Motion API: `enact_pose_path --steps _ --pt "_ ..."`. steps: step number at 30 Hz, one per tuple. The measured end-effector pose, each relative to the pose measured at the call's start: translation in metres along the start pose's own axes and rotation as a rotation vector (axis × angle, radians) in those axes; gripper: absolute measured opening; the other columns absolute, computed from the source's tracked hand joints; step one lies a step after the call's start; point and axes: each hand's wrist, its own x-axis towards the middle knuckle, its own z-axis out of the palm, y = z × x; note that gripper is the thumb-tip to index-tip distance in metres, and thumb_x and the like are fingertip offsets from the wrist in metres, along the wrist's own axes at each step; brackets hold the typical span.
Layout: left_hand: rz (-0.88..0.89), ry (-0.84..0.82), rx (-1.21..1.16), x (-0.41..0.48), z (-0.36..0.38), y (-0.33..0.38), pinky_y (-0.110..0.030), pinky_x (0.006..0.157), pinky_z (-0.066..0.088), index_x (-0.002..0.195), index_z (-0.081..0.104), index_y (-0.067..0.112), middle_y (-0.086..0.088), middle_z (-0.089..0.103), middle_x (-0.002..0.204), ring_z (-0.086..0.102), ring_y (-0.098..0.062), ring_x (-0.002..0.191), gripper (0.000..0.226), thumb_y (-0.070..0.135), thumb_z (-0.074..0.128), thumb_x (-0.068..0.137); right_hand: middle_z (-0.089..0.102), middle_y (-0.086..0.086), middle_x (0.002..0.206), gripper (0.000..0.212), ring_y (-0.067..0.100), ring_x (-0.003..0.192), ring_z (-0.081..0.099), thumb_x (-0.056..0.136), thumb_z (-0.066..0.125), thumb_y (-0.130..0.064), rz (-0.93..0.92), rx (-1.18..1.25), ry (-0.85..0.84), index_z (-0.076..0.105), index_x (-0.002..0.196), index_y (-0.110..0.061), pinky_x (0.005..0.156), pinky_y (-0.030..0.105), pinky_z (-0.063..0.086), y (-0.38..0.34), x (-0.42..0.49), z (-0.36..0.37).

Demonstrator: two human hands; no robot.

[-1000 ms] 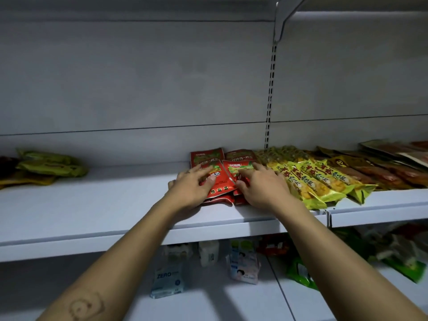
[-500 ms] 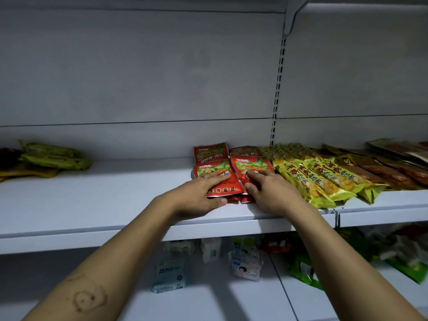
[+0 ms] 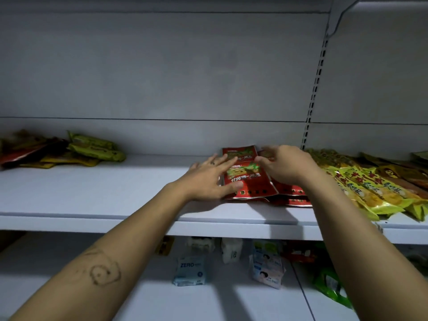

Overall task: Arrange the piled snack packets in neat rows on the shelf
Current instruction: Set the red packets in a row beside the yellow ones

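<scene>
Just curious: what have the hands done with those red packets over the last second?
The right hand has reached back over the rear of the red packets; the left hand has slid to their left edge, fingers spread flat. Whether the right hand grips one is unclear. The red packets, yellow packets and shelf stayed put.

A shop aisle is being shown here. A white metal retail shelf (image 3: 92,195) is seen running left to right, hung on a slotted steel upright (image 3: 312,100), with a hooked white bracket (image 3: 335,22) fixed far up at the right. Mid-shelf, flat red foil snack packets (image 3: 250,184) are stacked. To the right, glossy yellow snack packets (image 3: 361,193) are laid in rows, and green wrapped packets (image 3: 95,147) are piled far left. Below, pale blue soft tissue packs (image 3: 190,271) are stocked on a lower white shelf (image 3: 162,297).
</scene>
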Motion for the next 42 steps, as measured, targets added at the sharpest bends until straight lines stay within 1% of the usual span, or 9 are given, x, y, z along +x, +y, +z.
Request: enact_pose_path --steps 8,13,17,21,26,31,36,40,42 --pt "-0.233 0.128 0.136 -0.053 -0.027 -0.110 -0.053 0.122 0.011 0.157 0.022 0.033 0.004 0.016 0.166 0.005 -0.018 0.154 0.083 0.079 0.027 0.087 0.020 0.007 0.163 0.078 0.025 0.149 0.022 0.091 0.049 -0.065 -0.236 0.016 -0.029 0.020 0.156 -0.033 0.119 0.049 0.019 -0.115 0.029 0.028" --pt "-0.357 0.142 0.150 -0.101 -0.040 -0.197 -0.053 0.121 0.009 0.155 0.028 0.031 0.005 0.019 0.165 0.005 -0.018 0.153 0.078 0.075 0.030 0.091 0.014 0.005 0.165 0.079 0.025 0.150 0.016 0.092 0.048 -0.065 -0.327 0.000 -0.098 0.018 0.157 -0.033 0.121 0.049 0.012 -0.208 0.051 0.056" --pt "-0.424 0.198 0.166 -0.136 -0.057 -0.270 -0.052 0.120 0.012 0.152 0.034 0.031 0.004 0.026 0.163 0.011 -0.019 0.152 0.071 0.071 0.034 0.093 0.016 0.007 0.164 0.077 0.026 0.150 0.018 0.093 0.050 -0.062 -0.395 0.007 -0.145 0.019 0.156 -0.032 0.121 0.049 0.013 -0.292 0.069 0.081" --pt "-0.505 0.280 0.143 -0.173 -0.064 -0.339 -0.050 0.121 0.015 0.150 0.039 0.030 0.004 0.032 0.160 0.015 -0.019 0.151 0.065 0.066 0.038 0.096 0.029 0.008 0.159 0.072 0.029 0.144 0.030 0.093 0.050 -0.060 -0.467 -0.010 -0.136 0.026 0.154 -0.030 0.117 0.048 0.021 -0.379 0.085 0.107" --pt "-0.619 0.347 0.137 -0.206 -0.067 -0.412 -0.046 0.114 0.031 0.147 0.042 0.025 -0.001 0.044 0.151 0.034 -0.023 0.141 0.059 0.057 0.046 0.097 0.038 0.005 0.152 0.068 0.030 0.138 0.037 0.092 0.052 -0.059 -0.533 0.003 -0.160 0.032 0.151 -0.032 0.113 0.049 0.027 -0.471 0.098 0.139" --pt "-0.667 0.376 0.209 -0.200 -0.083 -0.463 -0.046 0.102 0.042 0.140 0.047 0.023 -0.003 0.055 0.135 0.046 -0.028 0.126 0.052 0.044 0.058 0.094 0.045 0.004 0.146 0.062 0.028 0.134 0.041 0.092 0.055 -0.053 -0.537 0.030 -0.179 0.038 0.147 -0.030 0.109 0.046 0.033 -0.522 0.112 0.150" --pt "-0.652 0.295 0.402 -0.174 -0.090 -0.480 -0.045 0.106 0.033 0.136 0.050 0.021 -0.007 0.051 0.139 0.038 -0.030 0.133 0.047 0.033 0.060 0.092 0.060 0.003 0.131 0.050 0.027 0.117 0.056 0.090 0.059 -0.041 -0.486 0.104 -0.143 0.049 0.138 -0.030 0.093 0.037 0.049 -0.542 0.131 0.160" --pt "-0.650 0.271 0.561 -0.150 -0.086 -0.492 -0.050 0.111 0.024 0.137 0.050 0.023 -0.011 0.050 0.141 0.030 -0.034 0.139 0.050 0.033 0.058 0.089 0.053 0.000 0.137 0.054 0.025 0.128 0.044 0.084 0.054 -0.039 -0.482 0.160 0.037 0.049 0.137 -0.031 0.112 0.041 0.029 -0.542 0.120 0.176" --pt "-0.664 0.301 0.566 -0.143 -0.083 -0.497 -0.051 0.111 0.022 0.136 0.053 0.023 -0.012 0.049 0.142 0.031 -0.034 0.139 0.048 0.033 0.058 0.089 0.052 -0.003 0.139 0.052 0.023 0.131 0.041 0.085 0.055 -0.039 -0.492 0.167 0.056 0.050 0.136 -0.032 0.113 0.040 0.026 -0.540 0.121 0.180"
